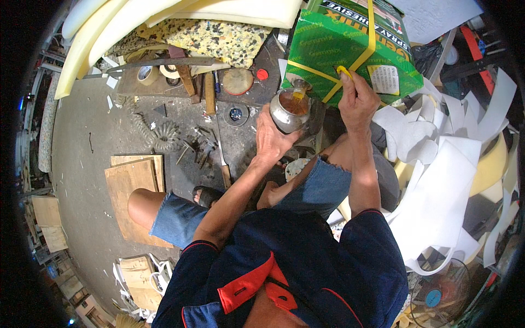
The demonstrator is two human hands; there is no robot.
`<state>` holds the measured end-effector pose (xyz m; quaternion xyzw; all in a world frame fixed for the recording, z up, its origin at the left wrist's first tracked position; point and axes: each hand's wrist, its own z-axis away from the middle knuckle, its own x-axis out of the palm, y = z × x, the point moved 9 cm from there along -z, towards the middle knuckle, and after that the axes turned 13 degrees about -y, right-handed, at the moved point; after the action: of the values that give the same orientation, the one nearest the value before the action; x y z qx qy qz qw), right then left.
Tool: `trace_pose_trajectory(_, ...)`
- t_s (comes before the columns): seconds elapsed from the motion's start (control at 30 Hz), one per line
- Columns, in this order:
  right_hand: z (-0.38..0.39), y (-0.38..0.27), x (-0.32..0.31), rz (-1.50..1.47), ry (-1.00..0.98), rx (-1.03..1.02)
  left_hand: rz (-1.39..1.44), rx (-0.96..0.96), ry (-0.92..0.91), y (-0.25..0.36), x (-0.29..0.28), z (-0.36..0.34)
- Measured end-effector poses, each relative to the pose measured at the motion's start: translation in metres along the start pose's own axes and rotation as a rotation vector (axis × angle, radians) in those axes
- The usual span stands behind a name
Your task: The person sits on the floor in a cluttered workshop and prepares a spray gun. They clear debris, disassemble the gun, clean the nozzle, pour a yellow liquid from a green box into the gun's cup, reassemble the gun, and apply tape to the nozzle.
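Observation:
My left hand [275, 135] is wrapped round a rounded metal cup [286, 121] with an open mouth, holding it beside the lower left corner of a green cardboard box [329, 50]. Amber liquid [296, 103] shows inside the cup. At its rim, a small metal spout [301, 84] by the box corner has amber liquid beneath it. My right hand [357, 99] is closed in front of the box, pinching a short yellow piece [343, 71] with a dark end; whether it belongs to the box's yellow strap [371, 33] I cannot tell.
A low bench [169, 82] carries tape rolls, a hammer [210, 94] and a round wooden disc [238, 81]. Foam sheets [229, 13] hang over it. White foam offcuts [432, 197] pile up at the right. Wooden boards [131, 191] lie left of my legs, near a coiled hose [165, 136].

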<state>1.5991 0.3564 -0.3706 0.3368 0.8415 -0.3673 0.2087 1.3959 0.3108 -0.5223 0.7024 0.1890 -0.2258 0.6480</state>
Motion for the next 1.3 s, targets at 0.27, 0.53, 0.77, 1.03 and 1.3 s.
trace_pose_trajectory(0.27, -0.007, -0.002, -0.004, -0.026, 0.013, -0.005, 0.015, 0.019, -0.01, 0.01, -0.006, -0.001)
trace_pose_trajectory(0.53, -0.016, -0.005, -0.008, 0.002, 0.002, -0.003, 0.023, 0.004, -0.002, 0.017, -0.011, -0.002)
trace_pose_trajectory(0.77, -0.02, -0.004, -0.01, -0.006, 0.003, 0.013, 0.06, 0.01, 0.019, 0.021, -0.013, -0.002)
trace_pose_trajectory(1.03, -0.021, -0.002, -0.01, -0.028, 0.01, 0.045, 0.029, 0.018, 0.03, 0.022, -0.013, -0.003)
trace_pose_trajectory(1.3, -0.018, -0.004, -0.01, -0.04, 0.008, 0.028, 0.04, 0.016, 0.016, 0.017, -0.009, -0.002)
